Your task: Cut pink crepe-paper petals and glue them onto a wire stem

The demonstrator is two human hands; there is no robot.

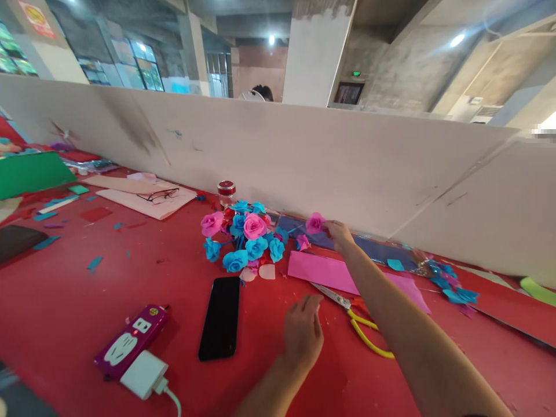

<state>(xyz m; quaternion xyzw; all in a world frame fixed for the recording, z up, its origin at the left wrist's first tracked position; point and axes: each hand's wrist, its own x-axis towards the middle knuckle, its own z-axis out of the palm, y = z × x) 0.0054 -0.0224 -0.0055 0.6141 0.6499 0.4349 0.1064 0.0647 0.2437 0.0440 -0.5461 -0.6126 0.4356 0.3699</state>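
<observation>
My right hand (339, 233) reaches toward the partition with its fingers closed on a magenta paper flower (315, 223). A bunch of blue and pink paper flowers (256, 248) stands to the left of it. Low over the table, my left hand (303, 331) is loosely curled, its fingers apart from the thumb and nothing visible in it. Scissors with yellow handles (360, 325) lie to its right, partly under my right forearm. Beyond them is a strip of pink paper (324, 270), also partly covered by that arm. A smaller pink flower (303, 242) sits just behind the strip.
A black phone (220, 318) and a purple power strip (130, 341) with a white charger (145, 373) lie at left. Glasses (160, 196) rest on pale paper. A red-lidded jar (226, 194) stands by the white partition (278, 150). Blue petals (454, 284) lie at right.
</observation>
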